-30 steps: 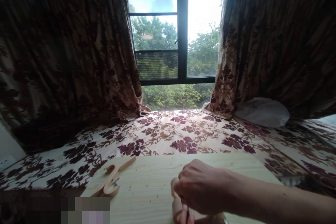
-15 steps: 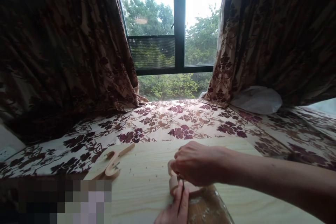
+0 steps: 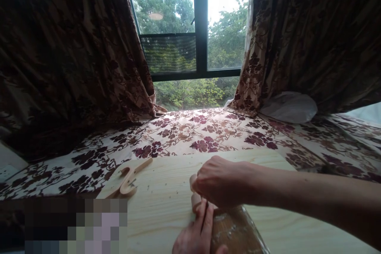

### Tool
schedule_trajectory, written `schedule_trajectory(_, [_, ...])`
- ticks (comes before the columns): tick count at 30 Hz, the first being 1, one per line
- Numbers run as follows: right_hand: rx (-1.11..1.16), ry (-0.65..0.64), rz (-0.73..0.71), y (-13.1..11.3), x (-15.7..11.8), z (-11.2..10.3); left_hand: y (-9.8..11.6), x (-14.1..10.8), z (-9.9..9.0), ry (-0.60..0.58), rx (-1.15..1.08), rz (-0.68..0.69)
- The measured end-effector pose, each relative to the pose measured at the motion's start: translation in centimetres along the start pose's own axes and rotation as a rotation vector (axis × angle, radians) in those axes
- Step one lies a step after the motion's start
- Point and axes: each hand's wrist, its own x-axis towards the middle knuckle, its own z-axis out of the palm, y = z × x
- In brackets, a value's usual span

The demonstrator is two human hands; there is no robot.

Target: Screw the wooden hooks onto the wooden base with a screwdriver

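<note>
You have both hands at the same spot, just past the far end of a brown slab (image 3: 235, 230) with a shiny edge, lying on the pale wooden tabletop (image 3: 157, 220). Your right hand (image 3: 218, 182) comes across from the right, its fingers curled in tightly; the back of the hand hides the inside of that grip, so you cannot tell from here what it has hold of.

Your left hand (image 3: 195, 232) is on the near side, two fingers straight and close together, pointing up under the right, with the thumb apart over the slab. That spread looks like a way to brace the work from below, though whether the left grip pinches anything cannot be told.

The curled tan strip (image 3: 195, 202) is just left of where your hands meet, its bends standing up from the wood, probably because the material is springy and only the part by your fingers is kept flat. The slab presumably lies there to give a firm backing.

A second tan strip (image 3: 127, 191) rests farther left, well apart from your hands, with small dark bits (image 3: 152, 191) scattered between.
</note>
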Motion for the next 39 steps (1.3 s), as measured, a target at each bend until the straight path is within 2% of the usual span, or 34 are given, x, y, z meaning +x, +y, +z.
schedule_trajectory(3, [0.001, 0.011, 0.026, 0.3, 0.0, 0.5, -0.5, -0.1, -0.1, -0.015, -0.034, 0.073])
schedule_trajectory(8, [-0.005, 0.030, 0.087, 0.6, -0.3, 0.9, -1.2, -0.3, 0.4, 0.078, -0.011, 0.141])
schedule_trajectory(11, [-0.028, 0.012, 0.061, 0.5, -0.4, 0.5, -1.3, -0.3, 0.4, 0.089, -0.033, 0.145])
schedule_trajectory(17, [-0.038, 0.016, -0.067, 0.3, 0.0, 0.4, -0.7, -0.4, -0.5, 0.023, -0.032, 0.093])
schedule_trajectory(23, [-0.058, 0.005, -0.016, 0.6, 0.2, 0.7, -0.8, -0.8, -0.4, 0.064, -0.036, 0.154])
schedule_trajectory(26, [-0.076, 0.008, -0.006, 0.6, 0.3, 0.7, -0.4, -0.9, -0.3, 0.098, -0.025, 0.108])
schedule_trajectory(34, [-0.069, 0.035, -0.121, 0.1, 0.7, 1.1, -0.1, -1.1, 0.0, 0.093, -0.028, 0.061])
schedule_trajectory(39, [-0.051, -0.006, -0.054, 1.0, 0.4, 1.1, -0.9, -0.8, 0.0, 0.070, -0.058, 0.143])
